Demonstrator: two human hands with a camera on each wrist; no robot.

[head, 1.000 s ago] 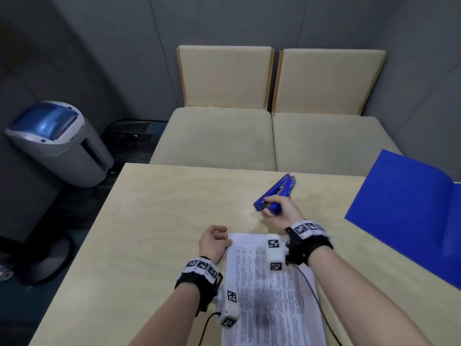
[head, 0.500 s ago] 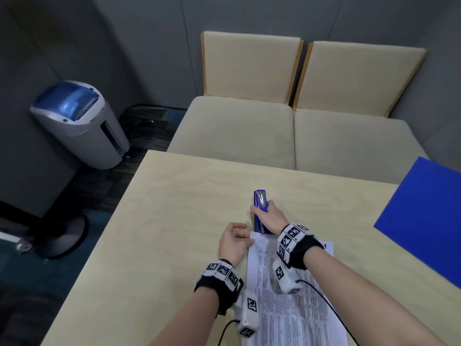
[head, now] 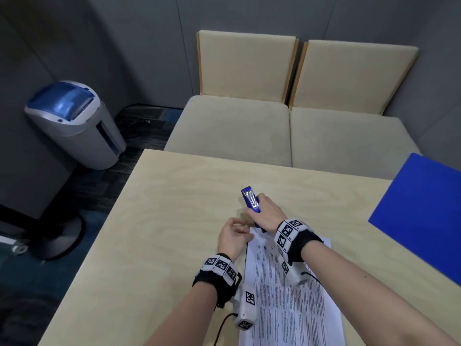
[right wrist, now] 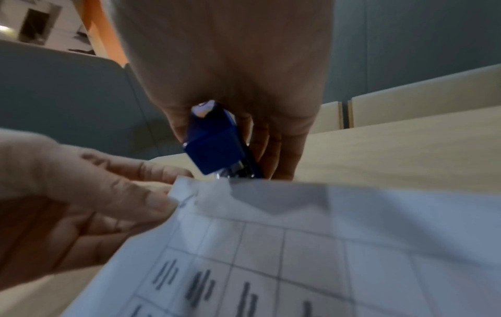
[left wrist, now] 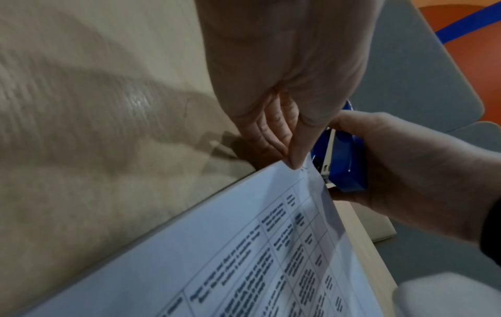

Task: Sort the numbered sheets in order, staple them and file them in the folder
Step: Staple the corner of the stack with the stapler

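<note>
Your right hand [head: 268, 213] gripped the stapler [head: 251, 202] at the sheets' [head: 287, 290] eleven-o'clock corner, which your left hand [head: 233, 237] pinched. Had that pinch slipped, the pages could have fanned and stapled crooked. The folder [head: 421, 208] lay at three o'clock.

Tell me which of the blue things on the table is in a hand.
The blue stapler: the right hand grips it at the top corner of the sheets. The blue folder lies untouched at the table's right edge.
</note>
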